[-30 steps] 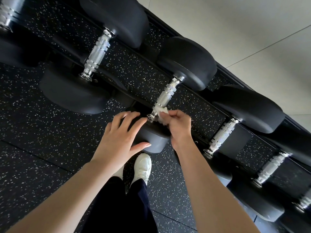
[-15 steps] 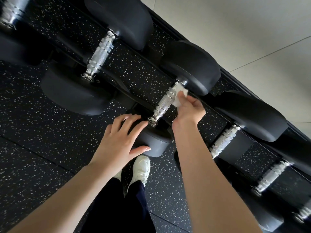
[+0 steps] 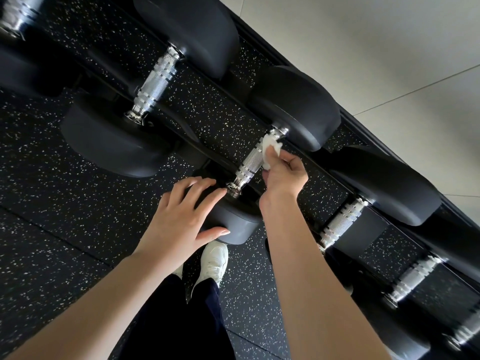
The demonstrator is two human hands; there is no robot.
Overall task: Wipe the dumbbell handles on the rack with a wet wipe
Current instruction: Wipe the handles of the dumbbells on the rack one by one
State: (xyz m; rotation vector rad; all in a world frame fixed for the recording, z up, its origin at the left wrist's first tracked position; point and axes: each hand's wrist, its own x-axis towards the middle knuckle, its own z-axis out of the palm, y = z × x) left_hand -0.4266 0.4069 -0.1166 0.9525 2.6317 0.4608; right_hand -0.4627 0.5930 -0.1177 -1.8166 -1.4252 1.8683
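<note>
My right hand [image 3: 284,172] pinches the soft, limp wipe [image 3: 270,149] against the knurled handle [image 3: 253,161] (rigid, grippy); left hand [image 3: 181,219] lies flat, steadying the heavy dumbbell head [image 3: 233,219].

Floor [image 3: 65,203]: black rubber matting with white flecks, seams visible between mats. Wall [image 3: 376,48]: pale grey panels or tiles with thin dark joint lines, meeting the matting along a straight diagonal edge at upper right. Lighting is soft and even across the pale surface.
</note>
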